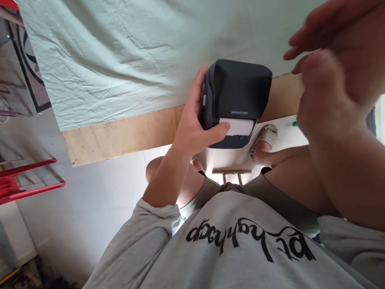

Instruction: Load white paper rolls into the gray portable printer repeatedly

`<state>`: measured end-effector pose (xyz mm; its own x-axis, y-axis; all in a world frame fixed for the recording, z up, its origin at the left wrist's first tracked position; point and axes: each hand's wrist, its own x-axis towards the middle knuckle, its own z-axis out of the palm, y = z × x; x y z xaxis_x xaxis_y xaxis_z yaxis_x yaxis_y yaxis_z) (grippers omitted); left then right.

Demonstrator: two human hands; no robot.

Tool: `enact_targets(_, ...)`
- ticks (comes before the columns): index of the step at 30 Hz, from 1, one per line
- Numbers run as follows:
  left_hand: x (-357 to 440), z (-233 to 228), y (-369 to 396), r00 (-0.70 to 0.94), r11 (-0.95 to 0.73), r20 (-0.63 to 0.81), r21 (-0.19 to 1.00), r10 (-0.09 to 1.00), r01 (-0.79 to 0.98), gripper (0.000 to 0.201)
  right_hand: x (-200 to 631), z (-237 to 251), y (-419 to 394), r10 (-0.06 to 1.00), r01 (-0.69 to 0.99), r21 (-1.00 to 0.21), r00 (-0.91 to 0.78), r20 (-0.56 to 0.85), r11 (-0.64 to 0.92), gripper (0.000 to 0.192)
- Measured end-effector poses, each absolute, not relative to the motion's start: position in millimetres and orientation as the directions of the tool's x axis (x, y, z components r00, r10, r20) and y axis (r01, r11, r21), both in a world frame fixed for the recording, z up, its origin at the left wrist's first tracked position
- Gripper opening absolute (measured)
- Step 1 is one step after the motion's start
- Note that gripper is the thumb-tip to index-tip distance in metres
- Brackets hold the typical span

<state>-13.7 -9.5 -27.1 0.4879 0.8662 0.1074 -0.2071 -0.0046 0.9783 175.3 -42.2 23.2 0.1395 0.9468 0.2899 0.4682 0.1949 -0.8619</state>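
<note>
We count one black printer (240, 86), bearing one white paper strip (242, 127), one brand name (239, 112) and one round button (241, 137). We see two hands: one left hand (192, 130) and one right hand (337, 88). We find one pale green cloth (120, 60) and one wooden board (126, 138). We tally two legs (297, 172), two feet (261, 151), one pair of shorts (288, 196) and one grey shirt (180, 261) with one black inscription (243, 233). We spot one wooden crosspiece (231, 171) on two uprights (224, 178), one small green object (294, 123), and one red frame (39, 195) with two bars showing. The dim clutter (39, 273) in the lower left corner we cannot count.
</note>
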Motion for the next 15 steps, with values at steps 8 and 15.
enact_targets(8,-9,-16,-13,0.455,0.115,0.012,0.961,0.890,-0.251,0.067,177,6,-34,0.960,0.595,-0.760,-0.242,0.140,0.261,0.066)
enact_targets(15,-6,-5,-16,0.413,0.278,-0.137,0.911,0.900,-0.304,0.028,174,6,-28,0.967,0.649,-0.722,-0.228,0.115,0.239,0.066)
